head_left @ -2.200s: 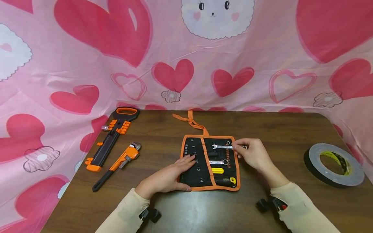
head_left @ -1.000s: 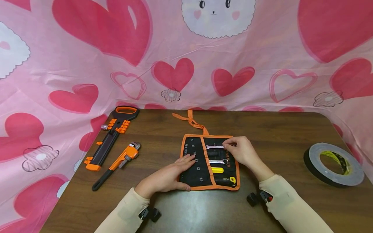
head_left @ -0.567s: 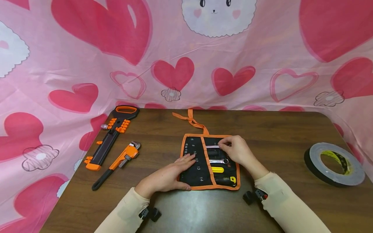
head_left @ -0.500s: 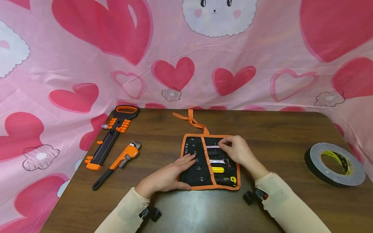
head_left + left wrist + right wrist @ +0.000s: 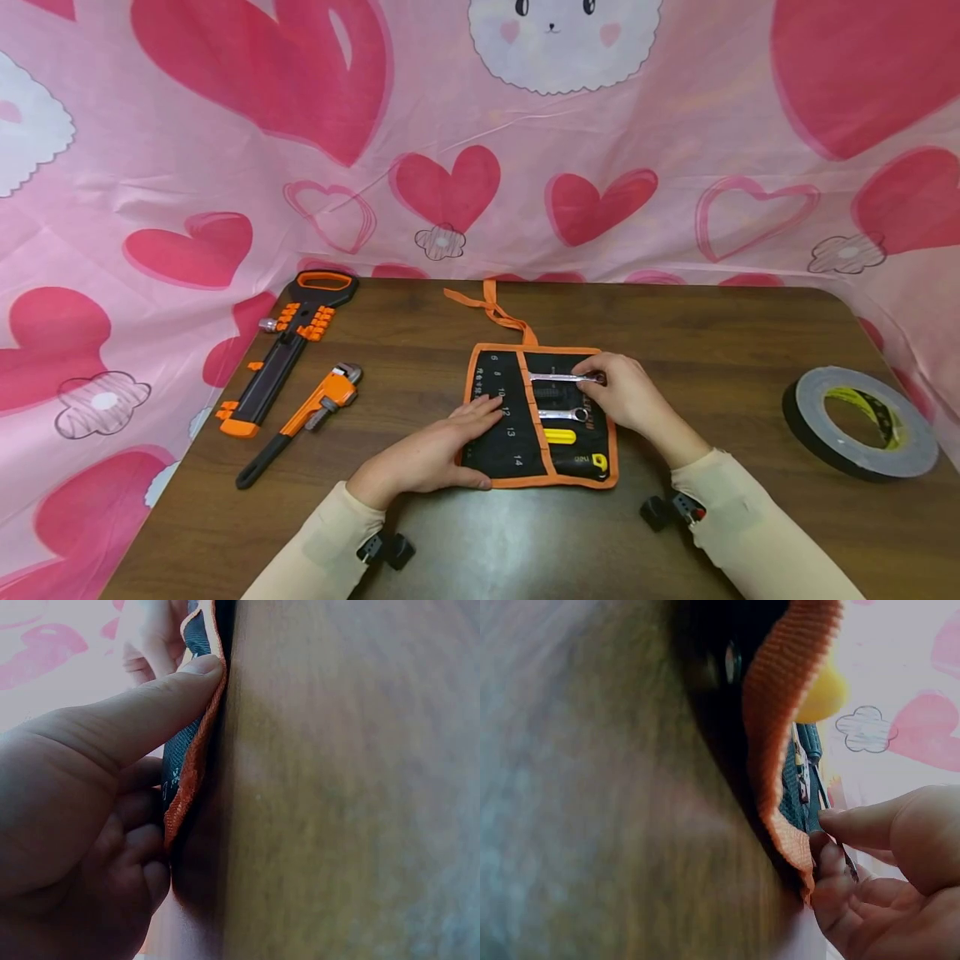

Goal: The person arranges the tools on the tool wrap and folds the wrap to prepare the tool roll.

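A black tool pouch with orange trim and printed sizes lies unrolled on the table. My left hand rests on its left part, fingers spread over the numbers; in the left wrist view the thumb lies on the orange edge. My right hand pinches the ring end of a silver combination wrench, whose other end is hidden in an upper pocket. In the right wrist view, thumb and fingers meet on the thin wrench. Below it another wrench and a yellow handle stick out of pockets.
Left on the brown table lie an orange pipe wrench and a black-and-orange tool holder. A roll of grey tape sits at the right. Orange straps trail behind the pouch. A pink heart-print cloth hangs behind.
The wrench has slid left into the upper pocket, pushed by my right hand. That hand has since drawn back right along it to the ring end. My left hand has stayed put.
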`<state>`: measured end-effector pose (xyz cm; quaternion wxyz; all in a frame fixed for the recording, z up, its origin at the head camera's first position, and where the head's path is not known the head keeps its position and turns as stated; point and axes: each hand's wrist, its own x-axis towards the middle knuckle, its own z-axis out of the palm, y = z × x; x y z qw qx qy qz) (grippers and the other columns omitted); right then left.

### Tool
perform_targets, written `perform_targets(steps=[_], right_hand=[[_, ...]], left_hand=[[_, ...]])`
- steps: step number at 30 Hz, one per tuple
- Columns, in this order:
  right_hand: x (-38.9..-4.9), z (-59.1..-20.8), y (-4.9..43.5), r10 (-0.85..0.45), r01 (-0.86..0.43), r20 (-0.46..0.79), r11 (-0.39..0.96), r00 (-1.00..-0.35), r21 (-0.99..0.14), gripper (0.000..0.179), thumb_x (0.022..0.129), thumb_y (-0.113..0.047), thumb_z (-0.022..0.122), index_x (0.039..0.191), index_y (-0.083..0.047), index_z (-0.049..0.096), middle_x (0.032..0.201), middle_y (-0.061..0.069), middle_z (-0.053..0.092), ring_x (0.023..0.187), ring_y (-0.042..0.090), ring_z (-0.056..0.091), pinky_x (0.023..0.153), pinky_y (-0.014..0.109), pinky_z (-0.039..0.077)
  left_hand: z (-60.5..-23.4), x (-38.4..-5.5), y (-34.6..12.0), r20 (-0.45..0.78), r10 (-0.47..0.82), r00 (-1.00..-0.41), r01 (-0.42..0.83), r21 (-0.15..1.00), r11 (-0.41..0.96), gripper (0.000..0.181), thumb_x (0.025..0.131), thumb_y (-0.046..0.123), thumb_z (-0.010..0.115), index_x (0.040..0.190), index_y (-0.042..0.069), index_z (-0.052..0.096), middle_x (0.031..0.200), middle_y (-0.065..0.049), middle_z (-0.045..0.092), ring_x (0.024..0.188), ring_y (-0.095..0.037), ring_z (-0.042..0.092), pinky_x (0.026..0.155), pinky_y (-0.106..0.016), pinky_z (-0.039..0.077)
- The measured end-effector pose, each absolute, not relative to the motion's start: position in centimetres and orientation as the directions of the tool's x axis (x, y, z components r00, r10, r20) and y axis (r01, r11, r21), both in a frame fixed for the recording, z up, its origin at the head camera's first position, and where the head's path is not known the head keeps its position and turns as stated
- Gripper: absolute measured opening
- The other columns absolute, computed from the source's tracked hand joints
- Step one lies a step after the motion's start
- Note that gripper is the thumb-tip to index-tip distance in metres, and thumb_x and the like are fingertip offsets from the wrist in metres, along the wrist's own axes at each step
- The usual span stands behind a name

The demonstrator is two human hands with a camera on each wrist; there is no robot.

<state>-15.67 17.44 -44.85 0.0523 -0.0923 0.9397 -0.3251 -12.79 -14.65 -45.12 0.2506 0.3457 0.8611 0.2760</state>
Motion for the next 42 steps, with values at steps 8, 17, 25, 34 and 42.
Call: perform_targets(steps=[8,17,25,34,42], right_hand=[[-15.9,-45.0,17.0,-0.240,-0.173,-0.033,0.782,-0.970,-0.598,0.019,0.103,-0.010,0.072,0.119,-0.007,0.082,0.120,0.016,0.076,0.108,0.032,0.068,0.100,0.059,0.056],[-16.0,-44.8,16.7,-0.211,-0.141,-0.049,0.792,-0.976,-0.594,0.021,0.102,-0.010,0.073,0.120,-0.001,0.079,0.122,0.018,0.074,0.086,0.022,0.062,0.078,0.040,0.055],[-16.2,-44.9,16.4,-0.208,-0.161,-0.011,0.787,-0.978,-0.595,0.016,0.101,-0.007,0.073,0.114,-0.003,0.082,0.107,0.013,0.070,0.086,0.020,0.063,0.077,0.039,0.056],[-16.5,-45.0,15.8,-0.215,-0.162,-0.022,0.795,-0.976,-0.585,0.018,0.103,-0.006,0.071,0.116,-0.005,0.083,0.108,0.013,0.071,0.090,0.023,0.063,0.083,0.045,0.057],[-16.8,-45.0,15.4,-0.176,-0.091,-0.077,0.779,-0.981,-0.621,0.018,0.102,-0.007,0.072,0.118,-0.003,0.081,0.118,0.016,0.073,0.093,0.023,0.067,0.083,0.042,0.062]], left_hand=[[-45.2,-12.8,-14.7,-0.240,0.733,-0.636,0.458,0.647,0.610,0.095,0.093,0.036,0.087,0.169,0.013,0.036,0.182,0.004,0.021,0.170,-0.023,0.013,0.134,-0.054,0.026],[-45.2,-12.8,-14.8,-0.239,0.735,-0.635,0.460,0.648,0.608,0.095,0.093,0.037,0.087,0.170,0.014,0.036,0.182,0.005,0.020,0.170,-0.023,0.014,0.134,-0.054,0.026],[-45.2,-12.9,-14.8,-0.239,0.736,-0.633,0.464,0.645,0.608,0.095,0.093,0.037,0.087,0.170,0.014,0.036,0.182,0.005,0.021,0.170,-0.023,0.014,0.134,-0.054,0.026],[-45.2,-13.0,-14.7,-0.244,0.734,-0.633,0.460,0.645,0.610,0.095,0.093,0.037,0.087,0.170,0.015,0.036,0.182,0.005,0.021,0.170,-0.023,0.015,0.135,-0.053,0.026],[-45.0,-12.9,-14.7,-0.250,0.732,-0.633,0.456,0.644,0.614,0.094,0.094,0.037,0.086,0.170,0.015,0.036,0.182,0.005,0.021,0.170,-0.023,0.015,0.135,-0.053,0.025]])
